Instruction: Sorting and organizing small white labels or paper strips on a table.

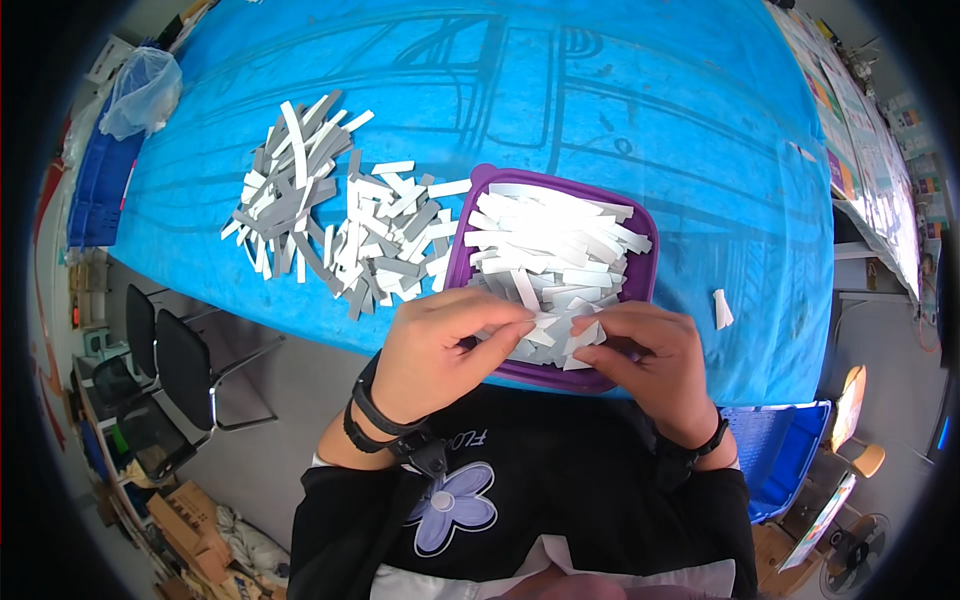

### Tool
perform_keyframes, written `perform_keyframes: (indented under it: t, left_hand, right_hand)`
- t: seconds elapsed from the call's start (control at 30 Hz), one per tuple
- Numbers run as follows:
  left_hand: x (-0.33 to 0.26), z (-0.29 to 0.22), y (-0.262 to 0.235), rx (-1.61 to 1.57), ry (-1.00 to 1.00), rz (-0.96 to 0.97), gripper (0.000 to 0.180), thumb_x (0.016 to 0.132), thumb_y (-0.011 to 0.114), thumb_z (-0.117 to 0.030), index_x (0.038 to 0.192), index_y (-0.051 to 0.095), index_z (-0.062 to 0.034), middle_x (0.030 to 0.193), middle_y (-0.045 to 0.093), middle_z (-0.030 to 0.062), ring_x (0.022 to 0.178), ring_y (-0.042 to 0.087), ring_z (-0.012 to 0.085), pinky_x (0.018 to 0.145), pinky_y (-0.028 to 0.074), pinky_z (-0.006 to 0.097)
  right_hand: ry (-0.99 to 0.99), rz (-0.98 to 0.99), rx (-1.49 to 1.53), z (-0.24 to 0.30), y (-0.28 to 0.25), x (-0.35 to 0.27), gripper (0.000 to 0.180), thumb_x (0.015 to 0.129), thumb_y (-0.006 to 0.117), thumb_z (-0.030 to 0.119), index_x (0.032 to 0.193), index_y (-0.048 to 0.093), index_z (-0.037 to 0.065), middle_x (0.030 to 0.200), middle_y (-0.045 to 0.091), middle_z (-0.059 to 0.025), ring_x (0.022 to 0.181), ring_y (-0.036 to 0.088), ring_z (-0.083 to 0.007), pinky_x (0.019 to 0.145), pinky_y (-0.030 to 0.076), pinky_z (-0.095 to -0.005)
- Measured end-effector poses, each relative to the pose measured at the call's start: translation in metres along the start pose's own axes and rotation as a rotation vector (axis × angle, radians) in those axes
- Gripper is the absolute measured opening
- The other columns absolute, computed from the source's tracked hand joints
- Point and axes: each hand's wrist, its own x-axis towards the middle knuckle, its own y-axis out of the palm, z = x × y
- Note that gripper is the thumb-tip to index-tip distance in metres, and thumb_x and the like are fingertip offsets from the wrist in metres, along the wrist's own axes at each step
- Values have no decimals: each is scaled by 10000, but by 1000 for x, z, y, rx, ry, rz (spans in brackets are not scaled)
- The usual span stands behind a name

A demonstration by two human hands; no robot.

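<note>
A purple tray (652, 262) near the table's front edge holds a heap of short white strips (550, 235), some looking greyish toward the near side. Over its near part, my left hand (440, 345) is closed in a pinch, thumb against forefinger, on what looks like the end of a white strip. To its right, my right hand (650, 355) pinches a few white strips (582, 345) between thumb and fingers. Left of the tray, a loose pile of white and grey strips (390, 235) lies on the table, joined to a larger, mostly grey pile (290, 180).
Blue sheeting (700, 120) covers the table. A small white bundle (722, 310) lies right of the tray. Blue crates stand at the far left (95, 200) and lower right (770, 455). Black chairs (185, 370) are left of me, and cardboard boxes (190, 530) sit at lower left.
</note>
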Motion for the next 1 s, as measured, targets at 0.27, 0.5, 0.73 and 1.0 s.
perform_keyframes:
  t: [0.27, 0.5, 0.73, 1.0]
  left_hand:
    - [-2, -4, -4, 140, 32, 52, 301, 727, 726, -26, 1022, 671, -44, 969, 646, 113, 713, 640, 173, 634, 499, 253]
    - [-2, 0, -12, 122, 30, -5, 285, 724, 737, -38, 1001, 672, -36, 897, 652, 106, 712, 623, 159, 627, 485, 249]
    - [5, 31, -58, 528, 1, -205, 215, 780, 685, -91, 985, 660, -31, 904, 653, 111, 790, 617, 246, 693, 475, 308]
    - [9, 73, -55, 703, -9, -221, 213, 738, 690, -69, 946, 649, -48, 879, 611, 80, 817, 573, 284, 713, 459, 367]
  right_hand:
    - [-329, 39, -458, 2, 0, -1, 227, 763, 668, 39, 989, 660, 26, 823, 624, -106, 708, 596, -267, 622, 493, -339]
    - [-366, 11, -510, 1, 4, 0, 204, 739, 642, -3, 941, 621, 20, 810, 595, -93, 707, 585, -281, 650, 495, -368]
    - [-239, 122, -751, 10, -9, -7, 437, 717, 686, 60, 1141, 583, 41, 919, 566, -82, 732, 549, -256, 671, 478, -343]
    - [-106, 0, -788, 21, -20, -19, 616, 683, 751, 196, 1243, 529, 65, 1201, 521, -93, 869, 544, -277, 822, 441, -392]
